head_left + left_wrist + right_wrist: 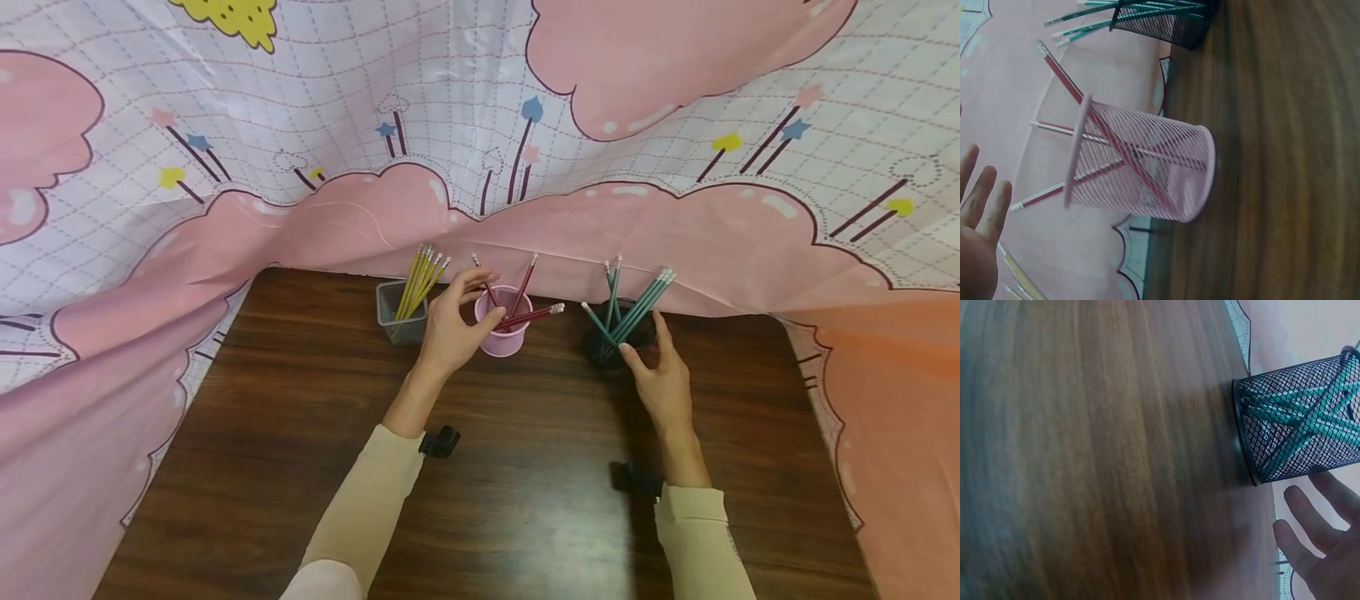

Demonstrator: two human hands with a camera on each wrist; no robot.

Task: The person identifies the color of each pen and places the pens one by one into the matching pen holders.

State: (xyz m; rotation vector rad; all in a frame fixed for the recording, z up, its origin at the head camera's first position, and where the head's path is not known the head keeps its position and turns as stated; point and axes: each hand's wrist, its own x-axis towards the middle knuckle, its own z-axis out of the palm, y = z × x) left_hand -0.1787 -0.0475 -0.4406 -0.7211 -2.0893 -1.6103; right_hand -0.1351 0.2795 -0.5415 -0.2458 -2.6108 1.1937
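A pink mesh pencil cup point(501, 343) holding several red pencils point(534, 317) stands near the table's back edge. Beside its left side my left hand point(446, 329) hovers with fingers spread; the left wrist view shows those fingers point(992, 209) apart from the cup wall. Farther right stands a black mesh pencil cup point(1300, 453) with several green pencils point(641, 308) in it. Close against that cup is my right hand point(663, 383), its fingers extended and the foremost finger point(1335, 490) at the mesh; whether it touches I cannot tell.
A clear plastic container point(406, 332) with several yellow pencils point(422, 283) stands left of the pink cup. A patterned pink and white cloth point(337, 225) hangs behind and at both sides of the dark wooden table point(525, 467).
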